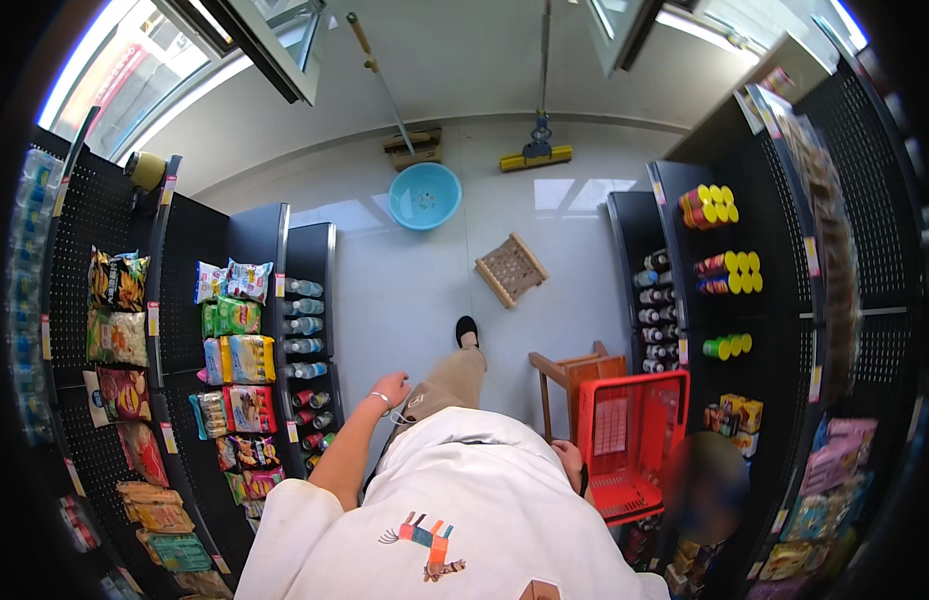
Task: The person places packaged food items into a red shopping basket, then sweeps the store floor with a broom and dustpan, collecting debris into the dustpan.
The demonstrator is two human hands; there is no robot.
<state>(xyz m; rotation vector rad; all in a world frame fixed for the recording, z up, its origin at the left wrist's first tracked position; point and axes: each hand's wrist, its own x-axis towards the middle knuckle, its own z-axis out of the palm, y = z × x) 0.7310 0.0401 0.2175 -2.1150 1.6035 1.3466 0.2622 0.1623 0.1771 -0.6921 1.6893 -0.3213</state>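
My left hand (390, 390) hangs beside my left thigh with a bracelet at the wrist; nothing shows in it, and its fingers are loosely bent. Close to my right hip is my right hand (568, 454), partly hidden by my shirt, with a dark band on the wrist. Just right of it, a red plastic shopping basket (635, 517) rests against or on a wooden stool (543, 367); whether the hand touches the basket is unclear. On the floor ahead lies a low stool with a woven seat (512, 268). Beyond it stands a light-blue plastic basin (425, 196) with small bits inside.
Black shelving with snack bags (247, 360) and bottles (307, 306) lines the left. Drink bottles (658, 315) and yellow-lidded cans (723, 271) fill shelves on the right. A yellow sponge mop (536, 158) and a cardboard box (412, 150) are by the far wall, below open windows.
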